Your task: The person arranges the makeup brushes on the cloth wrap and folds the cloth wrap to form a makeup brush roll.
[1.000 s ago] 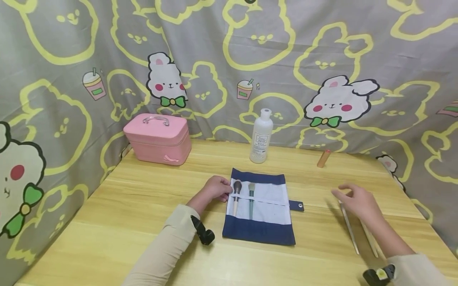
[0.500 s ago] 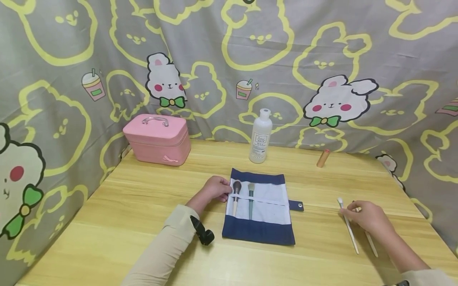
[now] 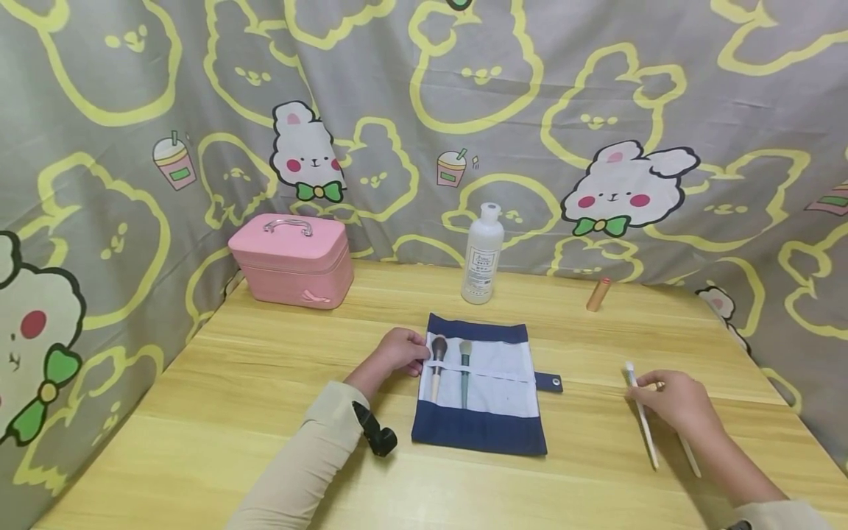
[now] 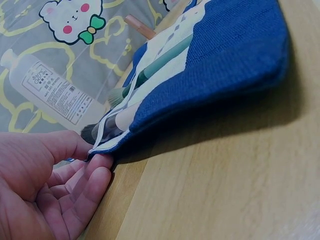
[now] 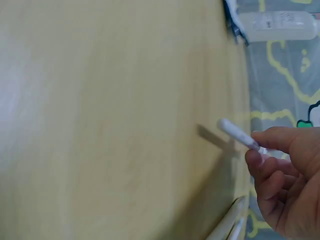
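Observation:
In the head view, a navy brush roll (image 3: 477,436) lies unfolded, its pale lining showing. A dark-bristled makeup brush (image 3: 437,364) and a green-handled makeup brush (image 3: 466,372) sit under its white band. My left hand (image 3: 400,350) pinches the roll's left edge between thumb and fingers, as the left wrist view shows closely. To the right, my right hand (image 3: 676,401) pinches a slim white makeup brush (image 3: 644,430) between thumb and fingertips; in the right wrist view one end of the white brush (image 5: 237,134) sticks out. Another pale stick-like handle (image 3: 690,458) lies partly hidden beneath that hand.
A pink case (image 3: 291,261) with a metal handle stands at the back left. Behind the roll is a white bottle (image 3: 482,258), and a small orange-brown tube (image 3: 598,294) stands farther right. The roll's snap strap (image 3: 548,381) extends rightward. A patterned curtain (image 3: 397,88) borders the table.
My right hand has come down and back onto the slim white brush and taken hold of it; the brush's lower end has shifted slightly left. The left hand stays at the roll's edge.

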{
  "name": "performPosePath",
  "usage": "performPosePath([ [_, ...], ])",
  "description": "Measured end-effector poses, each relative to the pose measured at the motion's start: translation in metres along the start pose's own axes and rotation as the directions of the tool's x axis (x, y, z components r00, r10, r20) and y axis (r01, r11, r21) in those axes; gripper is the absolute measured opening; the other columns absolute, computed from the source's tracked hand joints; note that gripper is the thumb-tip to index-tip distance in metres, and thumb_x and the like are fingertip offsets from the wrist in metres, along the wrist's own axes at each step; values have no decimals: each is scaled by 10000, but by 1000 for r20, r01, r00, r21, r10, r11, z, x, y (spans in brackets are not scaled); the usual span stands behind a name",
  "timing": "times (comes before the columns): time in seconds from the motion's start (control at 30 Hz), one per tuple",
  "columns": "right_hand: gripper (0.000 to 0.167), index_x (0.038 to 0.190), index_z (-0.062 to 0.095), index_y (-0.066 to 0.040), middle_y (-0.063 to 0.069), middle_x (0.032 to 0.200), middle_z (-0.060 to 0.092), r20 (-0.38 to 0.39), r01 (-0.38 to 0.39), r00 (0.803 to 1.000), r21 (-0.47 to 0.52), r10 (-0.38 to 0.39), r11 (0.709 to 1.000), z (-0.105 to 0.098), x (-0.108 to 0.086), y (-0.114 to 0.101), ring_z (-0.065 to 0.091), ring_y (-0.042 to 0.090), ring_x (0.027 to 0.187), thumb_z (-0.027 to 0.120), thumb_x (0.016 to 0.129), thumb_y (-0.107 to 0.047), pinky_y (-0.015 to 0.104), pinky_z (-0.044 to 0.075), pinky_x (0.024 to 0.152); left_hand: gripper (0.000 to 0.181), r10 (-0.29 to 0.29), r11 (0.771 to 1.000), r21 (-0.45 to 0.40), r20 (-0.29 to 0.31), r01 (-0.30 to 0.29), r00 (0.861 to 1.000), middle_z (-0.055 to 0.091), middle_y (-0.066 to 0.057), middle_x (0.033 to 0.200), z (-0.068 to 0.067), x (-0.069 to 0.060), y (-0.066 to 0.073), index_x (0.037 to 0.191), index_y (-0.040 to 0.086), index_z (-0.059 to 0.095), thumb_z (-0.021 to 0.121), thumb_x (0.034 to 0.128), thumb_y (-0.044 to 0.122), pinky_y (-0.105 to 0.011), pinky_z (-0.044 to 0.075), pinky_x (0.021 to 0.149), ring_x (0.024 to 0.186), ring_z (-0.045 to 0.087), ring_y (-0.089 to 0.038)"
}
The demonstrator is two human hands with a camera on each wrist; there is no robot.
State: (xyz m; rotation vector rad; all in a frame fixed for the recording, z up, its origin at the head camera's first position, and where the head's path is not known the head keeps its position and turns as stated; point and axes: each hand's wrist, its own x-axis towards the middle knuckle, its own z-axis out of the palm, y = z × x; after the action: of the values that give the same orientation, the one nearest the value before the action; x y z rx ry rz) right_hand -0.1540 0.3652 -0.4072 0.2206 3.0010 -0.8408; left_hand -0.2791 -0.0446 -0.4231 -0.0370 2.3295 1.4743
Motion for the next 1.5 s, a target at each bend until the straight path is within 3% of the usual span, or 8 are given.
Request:
performPosePath([
  [0.2,496,1127,583,54,54,572,586,-60,72,996,146,-64,987,-2,3,-28,419,119,388,621,873,-370,254,344,341,228,-2,1000,2,-6,2,1000,612,-115,767,0,0,-1,1015,-40,603,640,799,24,-244,536,492,522,571,-141],
  [0.53,494,1170,551,48,44,663,639,-68,107,994,460,-85,881,14,20,-84,423,90,409,666,852,-311,238,380,369,220,5,1000,2,-5,-5,1000,613,-113,742,0,1,0,1000,-36,605,644,792,25,-246,535,485,511,566,-137],
  [0.83,381,1123,571,60,63,604,617,-141,172,984,632,-106,756,49,47,-134,405,78,379,673,852,-187,194,339,346,230,7,1000,3,-5,-7,1000,615,-112,736,1,-1,3,1006,-35,606,646,788,25,-247,536,484,508,567,-134],
  [1.0,323,1099,582,43,30,584,612,-208,178,978,734,-32,655,69,63,-151,410,58,369,670,850,-144,171,326,340,229,4,1000,4,0,-4,1000,618,-114,743,2,-1,3,1006,-38,609,648,789,24,-246,537,488,510,573,-135],
  [1.1,298,1080,587,28,21,582,619,-250,180,968,768,29,615,78,72,-157,429,59,365,674,845,-132,169,339,333,234,4,1000,2,2,-4,1000,619,-114,749,2,-1,4,1011,-40,607,644,789,23,-248,538,489,514,577,-138],
  [1.23,273,1062,600,-4,-5,583,622,-303,185,949,755,86,629,86,82,-161,451,64,373,679,842,-144,170,365,337,232,3,1000,2,4,-3,1000,619,-115,743,3,-2,4,1007,-43,605,640,787,19,-244,535,484,510,574,-136],
  [1.37,269,1067,603,-16,-20,594,623,-326,181,941,711,90,679,94,89,-162,460,65,382,672,845,-153,173,376,353,215,6,1000,4,-1,-6,1000,617,-112,734,3,-2,4,990,-40,606,643,785,17,-236,530,473,503,567,-131],
  [1.5,261,1057,613,-18,30,627,646,-292,132,952,655,89,744,100,93,-160,512,105,428,663,845,-162,183,381,382,209,7,1000,2,-4,-7,1000,616,-111,733,2,-1,3,986,-40,606,643,788,18,-236,529,472,499,564,-128],
])
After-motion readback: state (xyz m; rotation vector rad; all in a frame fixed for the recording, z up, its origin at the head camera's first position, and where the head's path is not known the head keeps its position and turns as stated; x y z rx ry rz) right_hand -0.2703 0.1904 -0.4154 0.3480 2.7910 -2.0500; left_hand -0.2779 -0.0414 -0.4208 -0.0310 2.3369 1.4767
